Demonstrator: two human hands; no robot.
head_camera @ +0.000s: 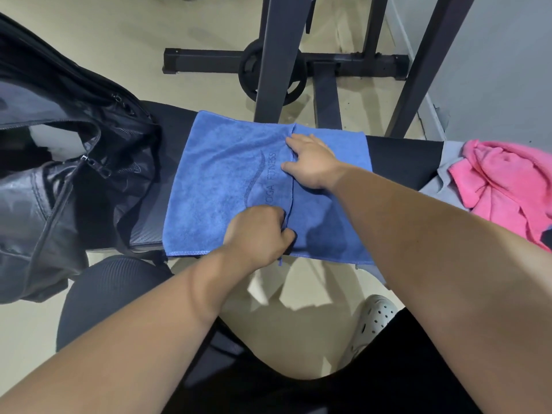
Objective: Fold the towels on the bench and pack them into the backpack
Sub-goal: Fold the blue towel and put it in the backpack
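Note:
A blue towel (221,186) lies spread across the black bench (400,159), one flap folded over so its edge runs down the middle. My left hand (257,234) pinches that folded edge near the front of the bench. My right hand (310,162) grips the same edge farther back, fingers curled over the hem. A black backpack (59,174) stands on the left end of the bench, its zip open. A crumpled pink towel (501,183) lies on a grey towel (448,174) at the right end.
A black metal rack (274,55) with a weight plate (271,73) stands behind the bench. A grey wall (493,70) rises at the right. My legs and a white clog (373,321) are on the beige floor below the bench.

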